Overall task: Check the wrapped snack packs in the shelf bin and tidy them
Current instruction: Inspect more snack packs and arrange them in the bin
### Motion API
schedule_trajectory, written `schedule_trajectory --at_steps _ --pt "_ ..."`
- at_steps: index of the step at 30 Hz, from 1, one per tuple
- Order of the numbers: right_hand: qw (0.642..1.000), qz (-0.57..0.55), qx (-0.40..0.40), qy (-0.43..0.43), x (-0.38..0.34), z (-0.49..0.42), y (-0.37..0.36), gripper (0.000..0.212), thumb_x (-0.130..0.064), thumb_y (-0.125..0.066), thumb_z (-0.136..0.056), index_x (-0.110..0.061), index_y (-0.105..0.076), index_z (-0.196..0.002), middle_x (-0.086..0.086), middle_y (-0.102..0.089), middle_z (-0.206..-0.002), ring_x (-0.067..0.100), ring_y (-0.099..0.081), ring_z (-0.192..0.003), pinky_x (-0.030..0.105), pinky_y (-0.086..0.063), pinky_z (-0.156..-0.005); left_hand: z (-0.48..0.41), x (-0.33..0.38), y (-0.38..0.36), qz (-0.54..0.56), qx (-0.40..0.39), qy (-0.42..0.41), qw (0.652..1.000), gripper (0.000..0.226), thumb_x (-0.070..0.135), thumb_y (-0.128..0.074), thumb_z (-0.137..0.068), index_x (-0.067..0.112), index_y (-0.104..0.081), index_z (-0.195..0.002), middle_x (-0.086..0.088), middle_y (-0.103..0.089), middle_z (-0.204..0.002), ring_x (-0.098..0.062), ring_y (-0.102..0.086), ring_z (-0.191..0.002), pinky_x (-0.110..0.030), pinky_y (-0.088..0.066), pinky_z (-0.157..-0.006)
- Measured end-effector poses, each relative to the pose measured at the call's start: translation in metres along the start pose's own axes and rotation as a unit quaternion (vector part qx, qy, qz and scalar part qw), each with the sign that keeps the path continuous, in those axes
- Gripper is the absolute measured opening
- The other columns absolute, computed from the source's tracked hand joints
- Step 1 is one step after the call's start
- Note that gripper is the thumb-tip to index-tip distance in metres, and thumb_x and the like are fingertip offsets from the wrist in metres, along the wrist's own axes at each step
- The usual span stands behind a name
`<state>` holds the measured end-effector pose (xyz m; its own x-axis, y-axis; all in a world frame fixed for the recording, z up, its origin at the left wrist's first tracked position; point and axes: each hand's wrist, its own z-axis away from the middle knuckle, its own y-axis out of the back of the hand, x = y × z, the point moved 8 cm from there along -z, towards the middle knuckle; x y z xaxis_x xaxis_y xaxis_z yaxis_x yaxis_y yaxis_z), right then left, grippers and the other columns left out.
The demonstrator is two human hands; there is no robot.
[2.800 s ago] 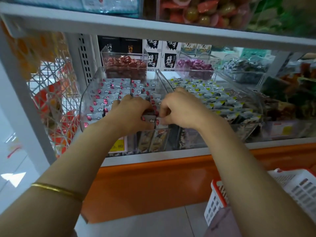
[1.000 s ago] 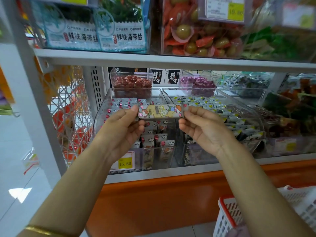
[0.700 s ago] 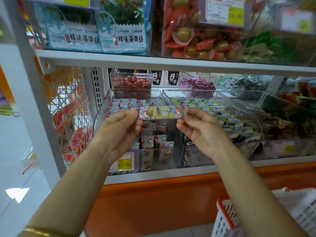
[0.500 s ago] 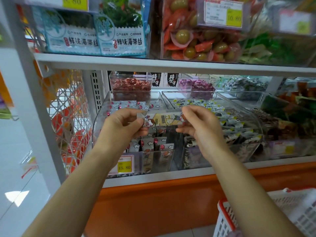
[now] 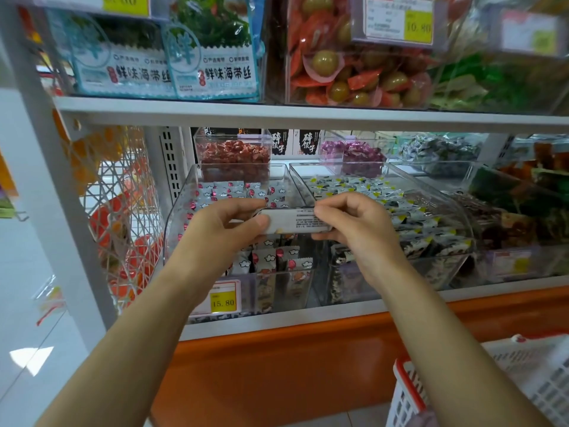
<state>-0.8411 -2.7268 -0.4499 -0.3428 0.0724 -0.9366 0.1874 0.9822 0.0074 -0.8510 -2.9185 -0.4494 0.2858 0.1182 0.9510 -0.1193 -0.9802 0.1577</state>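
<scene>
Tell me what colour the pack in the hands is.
The pack shows white with black print, head view.

The white shelf (image 5: 308,322) carries clear bins (image 5: 178,221) holding wrapped snack packs (image 5: 234,190).

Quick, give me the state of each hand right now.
Left hand: closed, pinching the left end of the snack pack.
Right hand: closed, pinching the right end of the same pack, printed back side toward the camera.
</scene>
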Motion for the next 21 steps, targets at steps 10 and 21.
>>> schedule_trajectory --at_steps 10,21 --pt "0.987 0.140 0.034 0.073 -0.013 0.002 0.001 0.015 -0.014 -0.068 -0.083 -0.013 -0.062 -0.069 0.002 -0.063 -0.070 0.007 -0.061 -0.061 0.020 -0.052 -0.053 0.001 0.003 -0.008 -0.040 -0.020 0.008 0.999 0.012 0.021 -0.065 -0.084 0.013 -0.064 -0.092 -0.008 -0.067 -0.090 -0.019 -0.067 -0.078 -0.021 -0.056 -0.065" --pt "0.986 0.138 -0.022 0.088 -0.016 0.005 -0.008 0.014 -0.014 -0.069 -0.081 -0.017 -0.065 -0.069 -0.003 -0.064 -0.069 0.002 -0.060 -0.062 0.015 -0.048 -0.052 -0.001 0.014 0.007 -0.171 0.008 -0.051 0.984 0.023 0.028 -0.066 -0.081 0.014 -0.068 -0.063 0.002 -0.063 -0.054 -0.001 -0.051 -0.041 -0.011 -0.040 -0.040"
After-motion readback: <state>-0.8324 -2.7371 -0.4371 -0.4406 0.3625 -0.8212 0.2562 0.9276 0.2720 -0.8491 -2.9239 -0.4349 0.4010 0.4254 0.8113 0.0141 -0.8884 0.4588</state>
